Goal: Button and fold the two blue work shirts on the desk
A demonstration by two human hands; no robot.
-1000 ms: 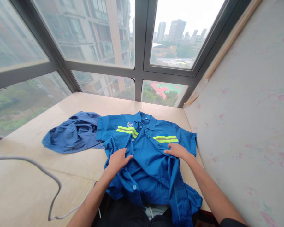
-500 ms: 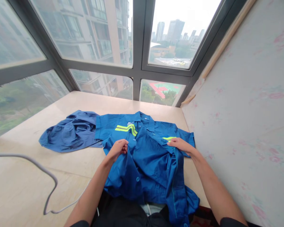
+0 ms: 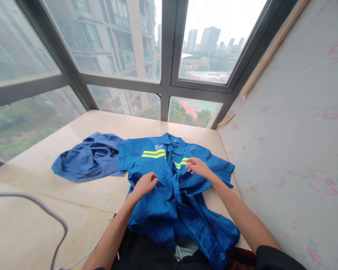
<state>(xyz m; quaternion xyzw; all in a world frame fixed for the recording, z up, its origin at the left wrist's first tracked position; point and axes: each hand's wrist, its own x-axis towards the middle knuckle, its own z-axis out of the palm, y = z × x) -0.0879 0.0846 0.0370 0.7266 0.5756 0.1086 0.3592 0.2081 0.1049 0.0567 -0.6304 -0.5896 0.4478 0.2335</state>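
Note:
A blue short-sleeved work shirt with yellow-green and grey reflective stripes lies front up. Its collar points towards the windows, and its unbuttoned lower front hangs over the near edge. Over the chest pocket is my left hand, its fingers loosely bent with a small gap at the thumb and no cloth visibly gripped. My right hand is at the other chest stripe, fingers apart and holding nothing; whether it touches the cloth I cannot tell. Beside the shirt's left sleeve sits a crumpled darker blue garment.
The pale board surface runs up to grey-framed windows. A grey cable curves across the left foreground. On the right stands a wall with flowered paper.
Both front panels have been let go and now lie flatter, with the right panel dropped to the right. My right hand has moved left and slightly up; the left is a little lower.

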